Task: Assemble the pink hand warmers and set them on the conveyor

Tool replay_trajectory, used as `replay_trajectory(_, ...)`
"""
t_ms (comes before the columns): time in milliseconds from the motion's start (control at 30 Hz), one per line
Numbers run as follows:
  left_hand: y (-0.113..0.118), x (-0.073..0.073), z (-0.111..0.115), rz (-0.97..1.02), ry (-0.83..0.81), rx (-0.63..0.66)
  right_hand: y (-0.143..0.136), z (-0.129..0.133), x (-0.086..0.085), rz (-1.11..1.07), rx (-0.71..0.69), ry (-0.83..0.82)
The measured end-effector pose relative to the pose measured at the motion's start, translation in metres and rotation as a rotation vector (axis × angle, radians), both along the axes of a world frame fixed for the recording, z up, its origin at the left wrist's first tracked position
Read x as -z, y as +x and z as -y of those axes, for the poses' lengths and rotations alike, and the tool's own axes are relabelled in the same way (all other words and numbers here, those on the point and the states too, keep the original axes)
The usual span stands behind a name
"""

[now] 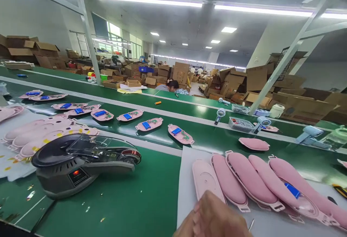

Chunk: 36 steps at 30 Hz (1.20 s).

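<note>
At the bottom edge, my left hand (187, 225) and my right hand (221, 215) are pressed together, slightly blurred. The fingers look curled and closed; whatever lies between them, if anything, is hidden. Just beyond them a flat pink shell (206, 179) lies on the white sheet (187, 179), partly covered by my right hand. To its right, several padded pink shells (244, 175) lean over one another in a row. A blue battery pack (292, 190) shows beneath one of them. Beside my right hand, a thin metal rod (251, 224) sticks up, its other end out of view.
A dark machine with a round top (86, 164) and a lit red display stands at left. Pink shells with blue packs and green boards (180, 134) line the green belt. Farther back are light-blue handheld fans (262, 123), a clear parts tray (241, 124) and cardboard boxes (303, 99).
</note>
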<state>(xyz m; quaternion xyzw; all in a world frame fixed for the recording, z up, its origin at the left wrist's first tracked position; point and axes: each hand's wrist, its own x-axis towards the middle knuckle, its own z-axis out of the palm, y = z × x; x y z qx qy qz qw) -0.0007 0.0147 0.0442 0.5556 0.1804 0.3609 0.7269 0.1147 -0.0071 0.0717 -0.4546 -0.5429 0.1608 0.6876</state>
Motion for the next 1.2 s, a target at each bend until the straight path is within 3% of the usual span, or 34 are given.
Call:
replay_trajectory(100, 0.002, -0.005, -0.010, 0.010, -0.006, 0.027, 0.000, -0.021, -0.007, 0.027, 0.063, -0.038)
replay_trajectory(167, 0.004, -0.008, -0.018, 0.014, -0.084, 0.111, 0.005, -0.030, -0.008, 0.063, 0.107, -0.053)
replay_trajectory(300, 0.011, -0.008, -0.023, -0.006, -0.268, 0.294, 0.015, -0.025, -0.002, 0.187, 0.094, -0.031)
replay_trajectory(433, 0.024, -0.009, -0.015, 0.033, -0.224, 0.282, 0.014, -0.012, 0.001, 0.209, 0.148, -0.079)
replay_trajectory(533, 0.024, -0.019, -0.013, -0.061, -0.172, 0.261, 0.011, -0.011, 0.001, 0.174, 0.179, -0.164)
replay_trajectory(633, 0.004, -0.030, -0.015, -0.291, -0.049, 0.193, 0.014, -0.012, 0.005, 0.124, 0.225, -0.262)
replay_trajectory(700, -0.021, -0.032, -0.012, -0.547, 0.061, 0.207, 0.020, -0.010, 0.012, 0.082, 0.342, -0.310)
replay_trajectory(767, -0.046, -0.024, -0.004, -0.671, 0.113, 0.268, 0.027, -0.004, 0.023, 0.056, 0.485, -0.345)
replay_trajectory(867, -0.071, 0.003, 0.010, -0.670, 0.172, 0.059, 0.032, 0.010, 0.044, 0.107, 0.582, -0.376)
replay_trajectory(933, -0.076, 0.021, 0.017, -0.736, 0.222, -0.107, 0.029, 0.020, 0.056, 0.202, 0.544, -0.368)
replay_trajectory(1000, -0.076, 0.032, 0.019, -0.759, 0.294, -0.184, 0.022, 0.030, 0.062, 0.426, 0.400, -0.316)
replay_trajectory(1100, -0.074, 0.035, 0.018, -0.688, 0.440, -0.190, 0.012, 0.038, 0.060, 0.819, 0.118, -0.208)
replay_trajectory(1200, -0.071, 0.034, 0.020, -0.640, 0.570, -0.247, 0.002, 0.037, 0.055, 0.888, -0.009, -0.147)
